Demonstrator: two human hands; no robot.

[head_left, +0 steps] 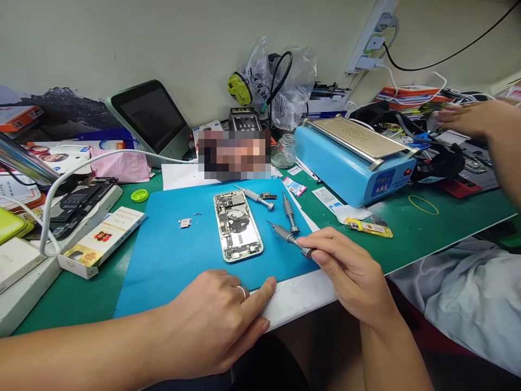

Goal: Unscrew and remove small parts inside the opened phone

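My right hand [354, 271] pinches the end of a grey precision screwdriver [285, 234], its tip pointing left above the blue mat [175, 271]. My left hand [228, 315] rests at the mat's front edge, index finger stretched out, thumb apart, holding nothing. Between and beyond my hands lies an opened phone [238, 225] with its inside parts showing. Another screwdriver [256, 197] lies at its upper right, by a small dark part [268, 196]. A third screwdriver [290, 212] lies further right. To the phone's left sits a small metal plate [185, 223] with tiny dark pieces nearby.
A blue heating machine [350, 163] stands at the right rear, a glass jar [284, 152] beside it. A tablet-like screen [150, 117] stands at the back left. Boxes [101, 241] crowd the left. Another person's hand [464, 119] reaches in at upper right. One patch behind the mat is blurred.
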